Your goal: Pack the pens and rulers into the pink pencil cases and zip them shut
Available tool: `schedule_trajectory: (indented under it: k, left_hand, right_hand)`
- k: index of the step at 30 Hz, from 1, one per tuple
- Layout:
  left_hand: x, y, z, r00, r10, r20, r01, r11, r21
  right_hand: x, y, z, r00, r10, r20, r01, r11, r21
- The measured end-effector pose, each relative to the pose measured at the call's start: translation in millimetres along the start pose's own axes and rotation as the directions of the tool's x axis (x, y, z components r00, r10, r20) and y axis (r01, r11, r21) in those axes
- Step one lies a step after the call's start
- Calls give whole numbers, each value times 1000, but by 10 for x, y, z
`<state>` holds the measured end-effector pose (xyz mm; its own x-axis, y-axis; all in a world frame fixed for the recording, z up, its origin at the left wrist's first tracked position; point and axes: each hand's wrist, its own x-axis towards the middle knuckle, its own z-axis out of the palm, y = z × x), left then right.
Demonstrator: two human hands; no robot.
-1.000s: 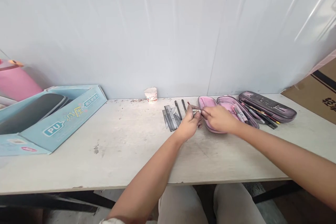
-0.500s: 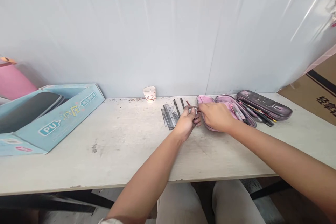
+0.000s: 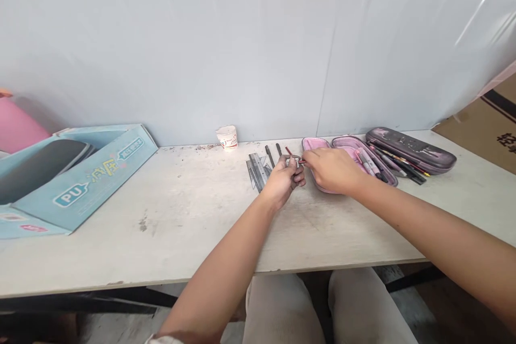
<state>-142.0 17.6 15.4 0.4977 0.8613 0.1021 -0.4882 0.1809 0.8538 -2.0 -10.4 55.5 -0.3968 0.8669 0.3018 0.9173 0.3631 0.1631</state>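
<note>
My left hand [image 3: 285, 180] is closed around a small silvery pencil sharpener [image 3: 293, 161], with dark smudges on its fingers. My right hand [image 3: 332, 168] pinches a thin red pencil [image 3: 303, 161] whose end meets the sharpener; the rest of it is hidden by the fingers. Just left of my left hand lie several clear rulers [image 3: 258, 167]. Two dark pencils [image 3: 269, 155] and another red pencil [image 3: 287, 150] lie behind it. Under and beyond my right hand sits an open pink pencil case [image 3: 316, 143] with pens [image 3: 366, 164] in its right half.
A closed dark pencil case [image 3: 411, 149] lies at the right, with several pencils and pens [image 3: 399, 166] along its front. Near the wall stands a paper cup [image 3: 227, 138]. A blue box [image 3: 88, 180] holding a grey item fills the left; a cardboard box [image 3: 484, 131] is far right.
My view has shifted slightly. Both hands stay together at the sharpener, and the right hand has turned a little, with more of the red pencil showing between them.
</note>
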Motion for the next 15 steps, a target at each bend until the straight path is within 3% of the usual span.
schedule_trajectory:
  k: [5,11,15]
  left_hand:
    - [6,-18,7,999,15,33,-18,996,82]
    - [17,-46,-8,1000,30,0,-30,988,154]
    - [23,-17,-32,988,113,-105,-94,980,176]
  right_hand:
    - [41,64,17,985,134,110,-145,985,96]
    - [-60,125,85,994,110,20,-112,986,126]
    - [-127,231,249,969,248,-8,-237,933,272]
